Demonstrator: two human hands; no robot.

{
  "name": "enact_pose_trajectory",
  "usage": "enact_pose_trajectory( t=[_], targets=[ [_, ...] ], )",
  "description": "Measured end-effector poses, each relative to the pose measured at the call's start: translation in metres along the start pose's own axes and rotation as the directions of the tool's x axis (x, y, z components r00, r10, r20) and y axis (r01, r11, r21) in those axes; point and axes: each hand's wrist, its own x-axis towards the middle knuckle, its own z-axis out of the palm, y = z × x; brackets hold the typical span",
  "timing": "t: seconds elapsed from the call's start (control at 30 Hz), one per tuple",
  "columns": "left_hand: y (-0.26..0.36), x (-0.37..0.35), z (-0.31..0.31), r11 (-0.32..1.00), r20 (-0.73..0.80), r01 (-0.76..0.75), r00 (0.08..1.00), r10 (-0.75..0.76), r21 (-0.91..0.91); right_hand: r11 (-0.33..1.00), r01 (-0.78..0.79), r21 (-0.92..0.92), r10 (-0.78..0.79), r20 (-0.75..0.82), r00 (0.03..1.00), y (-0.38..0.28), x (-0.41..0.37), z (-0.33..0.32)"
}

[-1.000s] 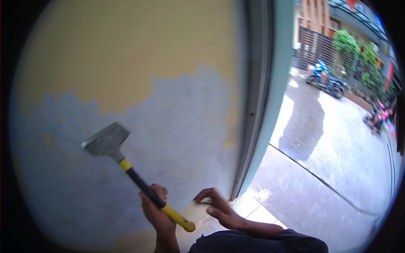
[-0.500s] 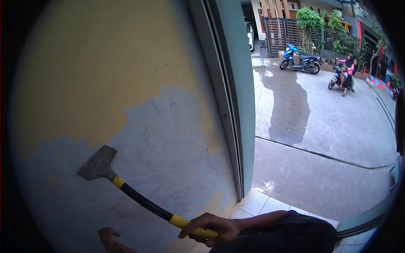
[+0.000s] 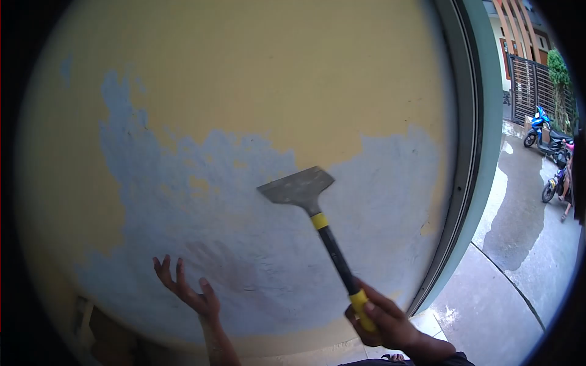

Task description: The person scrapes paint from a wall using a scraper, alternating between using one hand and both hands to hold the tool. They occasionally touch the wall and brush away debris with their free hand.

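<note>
A long-handled scraper (image 3: 297, 186) with a wide metal blade and a black and yellow handle is in my right hand (image 3: 381, 317), fingers wrapped round the lower yellow grip. Its blade overlaps the border between yellow paint and bared grey-blue surface on the wall (image 3: 213, 201). My left hand (image 3: 186, 290) is raised at the lower left in front of the bared patch, holding nothing, its fingers apart. Yellow paint covers the upper wall, with small yellow flecks left inside the bared area.
A grey metal door frame (image 3: 467, 122) bounds the wall on the right. Beyond it lie a concrete yard with a wet patch (image 3: 519, 213), a parked blue scooter (image 3: 543, 131) and a person on a motorbike (image 3: 555, 183). A brown object (image 3: 110, 338) stands at the lower left.
My view has swung left, showing more wall and less yard. The scraper now points more upright, and my left hand has come up further into view with fingers spread. The motorbike appears nearer.
</note>
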Motion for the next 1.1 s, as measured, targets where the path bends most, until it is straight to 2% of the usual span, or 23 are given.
enact_pose_trajectory(
  t=[0.07,0.13,0.17,0.2,0.23,0.27,0.33,0.37,0.43,0.47,0.53,0.63,0.67,0.77,0.87,1.1],
  targets=[
    [0.003,-0.002,0.008,0.999,0.069,0.004,0.998,-0.006,0.032,1.000,0.028,0.014,-0.026,-0.075,0.997,-0.012,-0.002,-0.001],
    [0.011,-0.017,0.010,0.999,0.115,0.052,0.992,-0.051,-0.002,0.993,0.119,-0.011,-0.119,-0.204,0.972,-0.015,-0.011,0.002],
    [0.019,-0.026,0.012,0.997,0.126,0.078,0.989,-0.076,-0.006,0.990,0.134,0.031,-0.125,-0.208,0.970,-0.011,-0.014,-0.005],
    [0.026,-0.036,0.015,0.994,0.130,0.104,0.986,-0.102,-0.013,0.991,0.130,-0.019,-0.131,-0.226,0.965,-0.008,-0.019,-0.013],
    [0.030,-0.050,0.017,0.986,0.168,0.166,0.972,-0.166,0.011,0.991,0.133,0.018,-0.125,-0.223,0.967,-0.005,-0.022,-0.018],
    [0.037,-0.058,0.019,0.987,0.161,0.162,0.974,-0.160,-0.003,0.989,0.138,0.055,-0.122,-0.221,0.968,-0.003,-0.024,-0.021],
    [0.050,-0.073,0.022,0.955,0.294,0.291,0.910,-0.293,0.052,0.988,0.129,0.083,-0.106,-0.241,0.965,0.000,-0.026,-0.016],
    [0.052,-0.080,0.027,0.958,0.294,0.284,0.914,-0.281,0.035,0.986,0.128,0.104,-0.103,-0.219,0.970,0.001,-0.026,-0.015],
    [0.047,-0.096,0.039,0.931,0.373,0.348,0.854,-0.362,0.107,0.982,0.123,0.145,-0.089,-0.221,0.971,0.001,-0.023,-0.021],
    [0.043,-0.102,0.043,0.934,0.376,0.343,0.855,-0.356,0.103,0.978,0.104,0.183,-0.064,-0.209,0.976,0.000,-0.023,-0.024],
    [0.037,-0.105,0.054,0.934,0.435,0.244,0.834,-0.339,0.260,0.978,0.110,0.176,-0.081,-0.163,0.983,-0.001,-0.016,-0.029],
    [0.035,-0.111,0.067,0.912,0.397,0.229,0.844,-0.361,0.341,0.990,0.117,0.080,-0.096,-0.235,0.967,-0.006,-0.007,-0.020],
    [0.036,-0.113,0.063,0.908,0.404,0.230,0.838,-0.368,0.350,0.991,0.105,0.086,-0.082,-0.236,0.968,-0.009,-0.011,-0.015],
    [0.033,-0.110,0.063,0.920,0.421,0.244,0.832,-0.361,0.307,0.978,0.201,-0.052,-0.205,-0.380,0.902,-0.022,-0.016,0.000],
    [0.033,-0.113,0.063,0.914,0.440,0.247,0.815,-0.375,0.321,0.976,0.180,-0.119,-0.211,-0.364,0.907,-0.026,-0.016,0.003],
    [0.038,-0.110,0.054,0.918,0.422,0.252,0.828,-0.369,0.307,0.978,0.157,-0.135,-0.198,-0.394,0.898,-0.035,-0.021,0.010]
  ],
)
